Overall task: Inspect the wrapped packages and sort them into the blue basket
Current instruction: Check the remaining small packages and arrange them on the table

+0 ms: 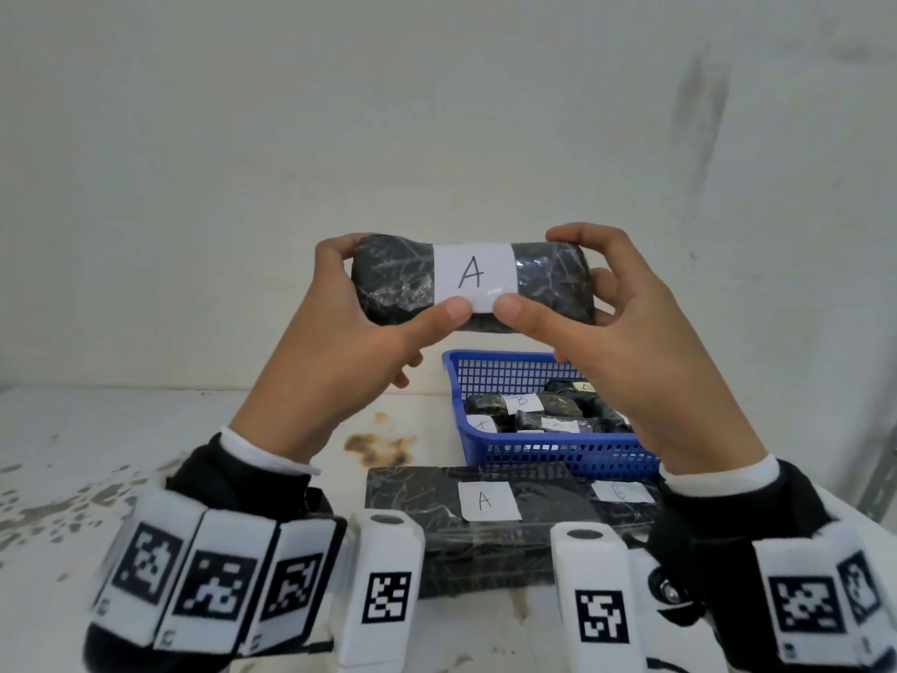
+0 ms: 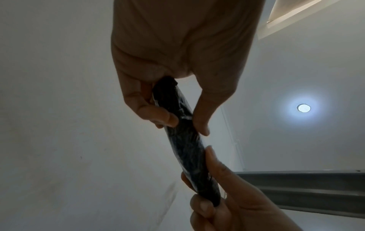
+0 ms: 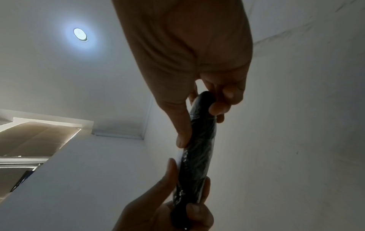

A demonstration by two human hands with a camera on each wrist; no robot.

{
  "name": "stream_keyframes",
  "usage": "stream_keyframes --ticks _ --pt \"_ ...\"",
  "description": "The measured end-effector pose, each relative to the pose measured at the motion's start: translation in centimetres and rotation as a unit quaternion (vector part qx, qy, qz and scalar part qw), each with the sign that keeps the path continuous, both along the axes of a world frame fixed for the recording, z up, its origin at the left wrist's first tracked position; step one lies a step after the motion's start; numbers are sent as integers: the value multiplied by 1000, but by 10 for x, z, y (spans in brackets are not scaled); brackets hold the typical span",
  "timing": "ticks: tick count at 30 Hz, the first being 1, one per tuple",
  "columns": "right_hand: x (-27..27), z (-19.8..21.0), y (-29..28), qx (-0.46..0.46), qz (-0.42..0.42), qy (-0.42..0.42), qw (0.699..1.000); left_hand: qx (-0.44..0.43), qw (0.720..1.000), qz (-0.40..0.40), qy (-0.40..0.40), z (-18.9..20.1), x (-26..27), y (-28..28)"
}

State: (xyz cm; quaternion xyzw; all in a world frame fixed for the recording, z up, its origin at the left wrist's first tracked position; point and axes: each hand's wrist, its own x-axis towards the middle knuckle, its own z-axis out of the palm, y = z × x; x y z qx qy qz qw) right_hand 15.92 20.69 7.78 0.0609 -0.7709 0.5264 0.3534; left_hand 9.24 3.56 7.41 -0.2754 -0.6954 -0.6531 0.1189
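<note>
A black plastic-wrapped package [image 1: 403,284] with a white label marked "A" is held up in front of the wall. My left hand [image 1: 359,327] grips its left end and my right hand [image 1: 602,323] grips its right end, both thumbs pressed on the label's lower edge. In the left wrist view the package [image 2: 185,140] shows edge-on between the fingers of both hands; the right wrist view shows the package [image 3: 199,148] the same way. The blue basket [image 1: 534,454] sits on the table below, with several labelled black packages inside.
Two flat black packages lie on the table in front of the basket, one labelled "A" [image 1: 485,502] and one labelled "B" [image 1: 626,493]. The white tabletop [image 1: 121,454] is stained and speckled. A white wall stands close behind.
</note>
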Motion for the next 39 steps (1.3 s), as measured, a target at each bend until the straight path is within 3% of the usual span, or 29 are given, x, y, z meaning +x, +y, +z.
stream_keyframes --ticks 18,39 --pt "3 3 12 -7 35 17 999 94 993 -62 -39 2 -6 -1" --pt "-2 0 -3 13 -15 4 1000 90 995 -33 -30 2 0 1"
